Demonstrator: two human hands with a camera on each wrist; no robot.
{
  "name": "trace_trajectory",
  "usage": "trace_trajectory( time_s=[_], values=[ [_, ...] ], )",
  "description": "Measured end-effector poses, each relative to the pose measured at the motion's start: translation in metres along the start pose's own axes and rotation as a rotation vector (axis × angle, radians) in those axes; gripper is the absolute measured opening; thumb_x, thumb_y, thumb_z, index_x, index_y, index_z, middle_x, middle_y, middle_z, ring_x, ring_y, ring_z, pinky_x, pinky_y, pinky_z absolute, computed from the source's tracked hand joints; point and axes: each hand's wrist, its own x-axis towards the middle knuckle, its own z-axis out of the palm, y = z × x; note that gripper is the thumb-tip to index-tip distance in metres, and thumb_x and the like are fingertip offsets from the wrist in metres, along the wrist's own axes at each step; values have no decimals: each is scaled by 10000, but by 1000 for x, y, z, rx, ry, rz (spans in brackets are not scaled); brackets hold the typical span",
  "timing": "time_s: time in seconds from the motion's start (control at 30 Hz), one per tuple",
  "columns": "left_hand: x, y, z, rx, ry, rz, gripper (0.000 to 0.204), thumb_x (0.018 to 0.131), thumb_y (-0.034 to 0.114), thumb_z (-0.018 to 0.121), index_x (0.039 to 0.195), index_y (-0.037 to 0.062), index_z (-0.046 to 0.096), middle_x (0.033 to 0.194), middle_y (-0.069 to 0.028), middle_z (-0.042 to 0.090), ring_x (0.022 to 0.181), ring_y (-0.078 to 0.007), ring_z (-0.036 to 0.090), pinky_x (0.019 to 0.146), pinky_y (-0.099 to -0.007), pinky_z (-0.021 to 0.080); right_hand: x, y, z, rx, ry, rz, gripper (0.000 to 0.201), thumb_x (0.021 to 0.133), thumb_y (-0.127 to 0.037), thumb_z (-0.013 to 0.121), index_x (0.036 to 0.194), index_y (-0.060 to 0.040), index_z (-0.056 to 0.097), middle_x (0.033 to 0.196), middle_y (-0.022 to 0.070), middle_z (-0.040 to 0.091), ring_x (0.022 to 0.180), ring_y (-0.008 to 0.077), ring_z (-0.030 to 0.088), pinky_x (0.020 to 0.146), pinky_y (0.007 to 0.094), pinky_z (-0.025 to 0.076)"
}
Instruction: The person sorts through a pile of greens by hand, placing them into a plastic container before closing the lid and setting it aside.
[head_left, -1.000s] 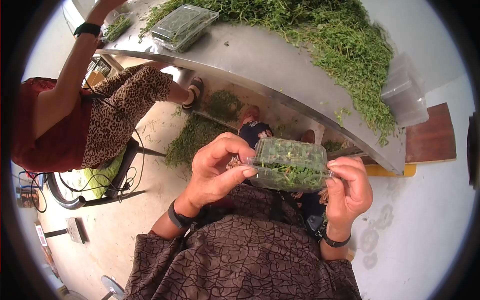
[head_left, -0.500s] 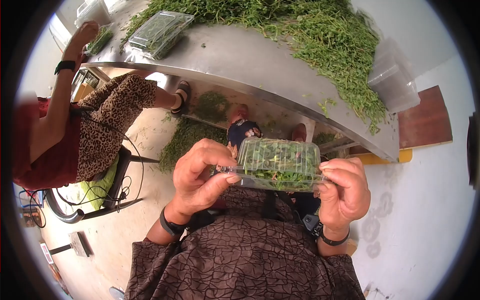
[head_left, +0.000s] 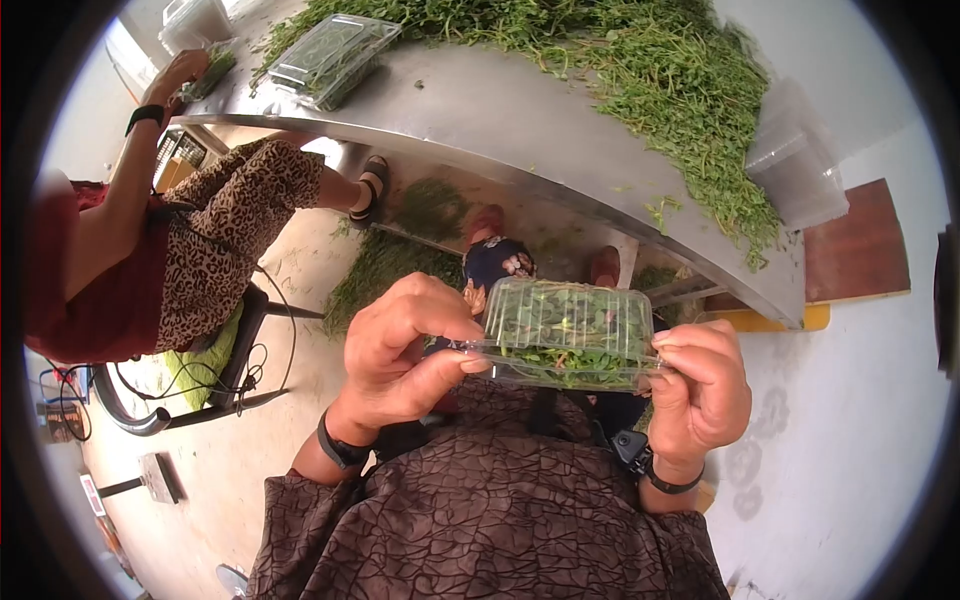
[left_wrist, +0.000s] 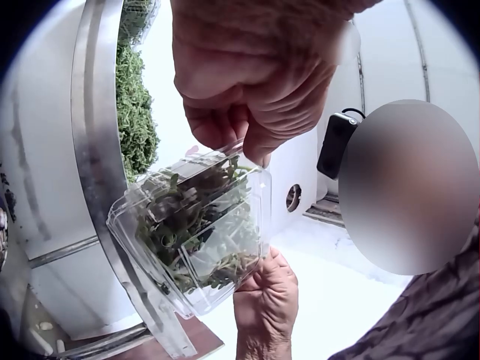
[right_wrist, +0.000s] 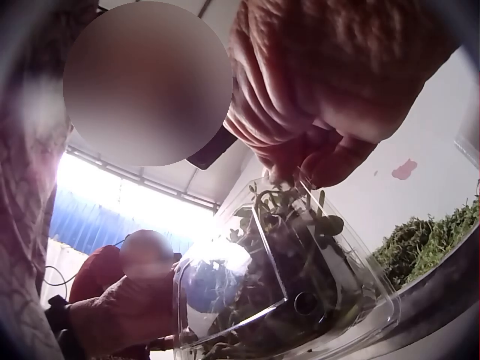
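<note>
A small clear plastic clamshell box [head_left: 570,330] filled with leafy green sprigs is held up before my chest, off the table. My left hand [head_left: 410,345] pinches its left rim between thumb and fingers. At the opposite end, my right hand [head_left: 705,385] pinches the right rim the same way. In the left wrist view the sprigs show through the clear plastic of the box [left_wrist: 202,232], with my left hand [left_wrist: 255,82] at the upper corner and my right hand [left_wrist: 266,304] below. The right wrist view shows my right hand [right_wrist: 337,90] at the box's corner.
A metal table [head_left: 490,110] carries a large heap of greens [head_left: 660,90], a filled clear box [head_left: 335,60] and stacked clear containers [head_left: 795,165]. At left, another person [head_left: 130,250] in leopard-print trousers reaches to the table. Greens [head_left: 390,275] lie on the floor under it.
Both hands keep their pinch on the clamshell box, whose tilt has shifted slightly. The other person's hand has come down toward the table's near edge. The head view has shifted a little.
</note>
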Motion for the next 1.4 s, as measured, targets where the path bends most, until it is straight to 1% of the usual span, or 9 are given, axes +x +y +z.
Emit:
trace_trajectory(
  time_s=[0.4,0.53,0.67,0.73,0.87,1.07,1.17,1.23,1.4],
  values=[
    [7,8,-2,14,-20,137,188,693,46,743,835,33,621,745,-64,618,666,-230,591,607,-321,476,0,-7,-1,-18,39,3,178,831,-160,706,856,-26,592,819,110,654,659,219,572,576,285,458],
    [7,9,-2,21,-31,108,187,701,37,737,846,31,619,761,-71,621,680,-221,592,612,-319,472,3,-8,-5,-34,6,-18,145,799,-95,714,843,-21,596,827,113,659,655,217,577,576,292,468],
    [2,9,-2,2,-28,-7,188,708,45,737,855,30,622,785,-80,622,704,-215,592,625,-304,465,4,-11,-6,-35,-9,-12,140,771,-46,715,833,-19,593,823,110,660,652,221,577,559,286,472],
    [1,10,-1,-41,-18,-108,179,719,49,729,858,28,618,790,-77,619,710,-211,589,628,-302,464,4,-12,-7,-59,-14,-25,136,771,-44,714,831,-23,593,822,110,659,650,220,579,556,286,475],
    [-1,8,0,-60,-14,-120,174,729,50,719,858,29,605,792,-75,613,710,-209,585,633,-300,462,4,-14,-9,-81,-18,-21,133,772,-41,712,828,-25,593,825,109,660,649,219,583,554,286,477],
    [2,12,-2,10,-47,-48,179,736,32,700,872,35,584,789,-81,606,703,-218,580,634,-305,460,4,-16,-11,-89,-30,-25,135,775,-39,711,830,-35,587,831,100,660,642,215,579,550,289,476],
    [5,16,-2,1,-45,-5,182,735,21,693,878,32,581,791,-85,600,700,-227,578,629,-313,461,4,-17,-12,-79,-20,-41,136,791,-61,708,842,-45,582,826,93,659,637,212,573,542,289,468],
    [8,18,-2,37,-67,80,178,737,9,683,879,27,577,794,-88,591,696,-233,574,619,-317,462,3,-17,-13,-118,-6,-48,131,818,-95,698,849,-54,577,823,86,658,635,210,569,540,286,461],
    [11,20,-1,54,-65,144,186,730,-13,675,881,18,572,793,-91,582,693,-238,571,605,-316,461,1,-18,-13,-122,2,-54,127,845,-120,680,848,-58,569,821,83,656,633,210,566,544,287,460]
  ],
)
